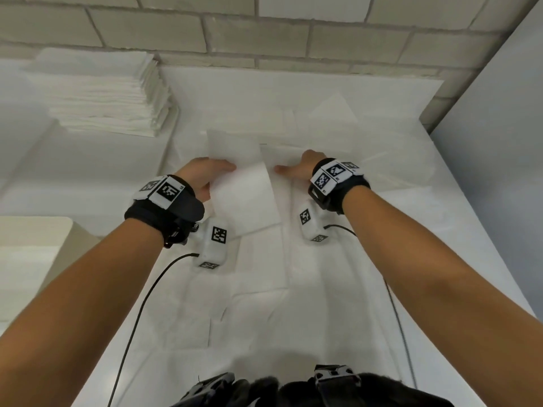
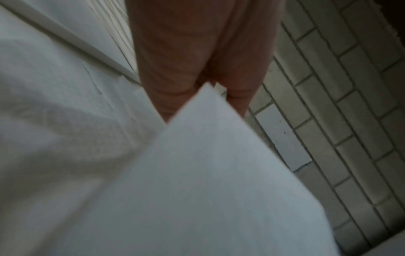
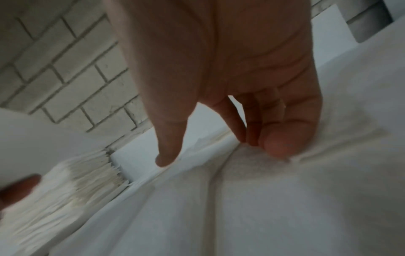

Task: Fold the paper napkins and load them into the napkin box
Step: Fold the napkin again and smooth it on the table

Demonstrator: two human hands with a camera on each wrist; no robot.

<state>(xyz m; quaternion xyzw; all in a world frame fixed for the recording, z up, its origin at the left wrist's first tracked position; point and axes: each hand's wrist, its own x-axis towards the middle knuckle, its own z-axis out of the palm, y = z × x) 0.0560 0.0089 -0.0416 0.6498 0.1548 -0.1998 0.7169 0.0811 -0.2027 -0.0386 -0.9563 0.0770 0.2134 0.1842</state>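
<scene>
A large white paper napkin (image 1: 258,259) lies spread open on the table in front of me. My left hand (image 1: 211,171) pinches its left part and holds it up as a raised flap (image 1: 241,195). In the left wrist view the fingers (image 2: 197,69) grip the corner of that flap (image 2: 208,173). My right hand (image 1: 293,168) rests on the napkin to the right of the flap, thumb pointing left. In the right wrist view its fingertips (image 3: 278,143) press down on the wrinkled napkin (image 3: 263,199), with the thumb spread apart. I see no napkin box that I can identify.
A tall stack of white napkins (image 1: 100,95) stands at the back left against the brick wall (image 1: 264,33), also in the right wrist view (image 3: 65,190). More white sheets (image 1: 332,113) lie behind the hands. A beige surface (image 1: 44,245) is at the left, a grey panel (image 1: 499,142) at the right.
</scene>
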